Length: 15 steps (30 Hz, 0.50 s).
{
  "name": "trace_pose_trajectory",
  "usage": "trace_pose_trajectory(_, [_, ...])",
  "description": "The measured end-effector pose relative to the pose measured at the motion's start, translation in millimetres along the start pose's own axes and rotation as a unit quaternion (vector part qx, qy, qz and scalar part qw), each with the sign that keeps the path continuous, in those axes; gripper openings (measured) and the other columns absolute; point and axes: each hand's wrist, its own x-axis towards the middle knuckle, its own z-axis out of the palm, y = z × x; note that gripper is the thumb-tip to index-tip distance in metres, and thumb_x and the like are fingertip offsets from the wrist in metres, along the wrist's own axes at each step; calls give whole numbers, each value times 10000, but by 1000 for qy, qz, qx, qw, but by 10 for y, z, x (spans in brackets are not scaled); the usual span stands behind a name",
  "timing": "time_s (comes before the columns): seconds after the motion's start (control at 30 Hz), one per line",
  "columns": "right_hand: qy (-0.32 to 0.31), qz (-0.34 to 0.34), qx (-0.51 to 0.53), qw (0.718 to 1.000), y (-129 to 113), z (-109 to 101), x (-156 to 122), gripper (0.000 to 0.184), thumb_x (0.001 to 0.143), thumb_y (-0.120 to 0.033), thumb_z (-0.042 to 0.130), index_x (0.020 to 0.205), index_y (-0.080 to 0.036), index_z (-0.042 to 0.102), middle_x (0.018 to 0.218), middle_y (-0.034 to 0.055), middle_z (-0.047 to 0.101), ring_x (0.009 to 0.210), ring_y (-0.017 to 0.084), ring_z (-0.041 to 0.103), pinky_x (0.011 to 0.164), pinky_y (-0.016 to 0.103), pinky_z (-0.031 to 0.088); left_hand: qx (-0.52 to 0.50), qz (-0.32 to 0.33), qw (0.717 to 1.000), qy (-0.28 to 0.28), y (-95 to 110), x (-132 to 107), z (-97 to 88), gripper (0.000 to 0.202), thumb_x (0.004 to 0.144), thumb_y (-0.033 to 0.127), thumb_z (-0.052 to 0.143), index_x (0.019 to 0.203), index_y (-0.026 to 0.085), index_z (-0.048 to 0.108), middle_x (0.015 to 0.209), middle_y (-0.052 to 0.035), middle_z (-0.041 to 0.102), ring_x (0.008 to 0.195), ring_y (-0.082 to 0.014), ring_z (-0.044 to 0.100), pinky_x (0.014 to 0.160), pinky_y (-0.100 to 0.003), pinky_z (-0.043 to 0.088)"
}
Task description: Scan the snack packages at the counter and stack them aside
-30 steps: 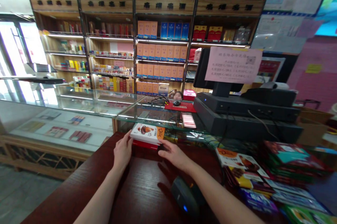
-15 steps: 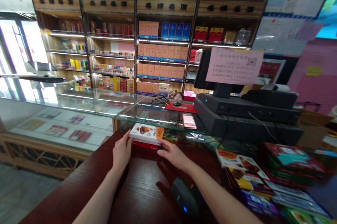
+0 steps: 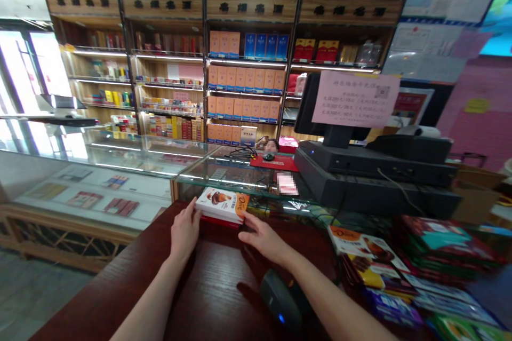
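A small stack of flat boxes lies at the far edge of the dark wooden counter. Its top box is a white and orange chocolate box, with a red box under it. My left hand rests against the stack's left end, fingers laid along it. My right hand touches the stack's right end, fingers stretched toward the orange corner. Neither hand lifts a box.
A black barcode scanner with a blue light lies on the counter under my right forearm. Piles of coloured chocolate packs fill the right side. A black till with monitor stands behind, beside a glass display case and stocked shelves.
The stack and both hands have barely shifted, only a slight nudge to the left. The right fingers now cover the dark item seen beside the stack before.
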Motion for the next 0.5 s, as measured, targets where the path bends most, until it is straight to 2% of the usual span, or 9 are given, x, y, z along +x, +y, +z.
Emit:
trace_pose_trajectory(0.27, [31,-2,-65,997,23,-83,28,803,760,-443,774,1473,-221,480,1531,143,472,1419,329,436,1141,498,387,-3,1,1000,-6,16,-10,-5,515,954,348,437,1434,182,521,1185,-142,691,1056,-302,630,913,-435,505])
trace_pose_trajectory(0.5, [23,-3,-52,998,67,-80,56,805,761,-450,775,1479,-250,470,1529,118,480,1414,316,446,1144,490,385,-1,0,1000,-11,1,-10,4,522,958,357,428,1443,181,507,1169,-129,701,1061,-300,638,916,-424,509])
